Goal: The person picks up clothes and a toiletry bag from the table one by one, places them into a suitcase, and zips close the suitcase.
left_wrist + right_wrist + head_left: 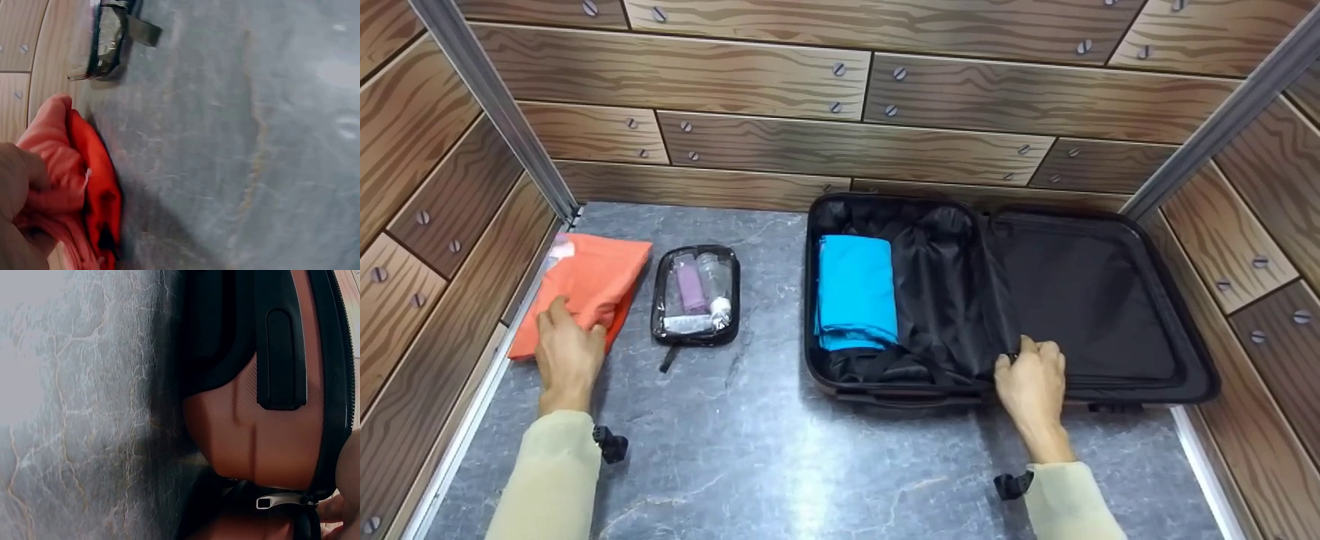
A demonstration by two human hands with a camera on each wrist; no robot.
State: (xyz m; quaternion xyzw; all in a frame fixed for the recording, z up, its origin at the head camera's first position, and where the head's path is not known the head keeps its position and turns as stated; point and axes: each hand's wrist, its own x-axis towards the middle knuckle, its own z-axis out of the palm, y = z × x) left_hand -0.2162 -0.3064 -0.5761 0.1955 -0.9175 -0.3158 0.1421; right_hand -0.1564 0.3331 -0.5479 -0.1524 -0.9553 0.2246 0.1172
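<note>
At the left, my left hand (568, 352) grips the near part of a folded orange cloth (604, 266), its thumb at the right edge. The left wrist view shows the cloth (56, 140) bunched at the fingers, with a brighter red layer beneath. My right hand (1031, 382) holds the near edge of an open black-lined suitcase (1099, 292) at the middle, where its two halves meet. From the right wrist, the suitcase's outer shell (270, 450) looks copper-coloured, and a zipper pull (281, 500) hangs close to the fingers. A folded blue cloth (855, 289) lies in the suitcase's left half.
Between the orange cloth and the suitcase lies a clear toiletry bag (695, 296) with black trim, small bottles inside. Wood-patterned walls (765, 150) enclose the grey marbled surface (780, 450) at the back and both sides.
</note>
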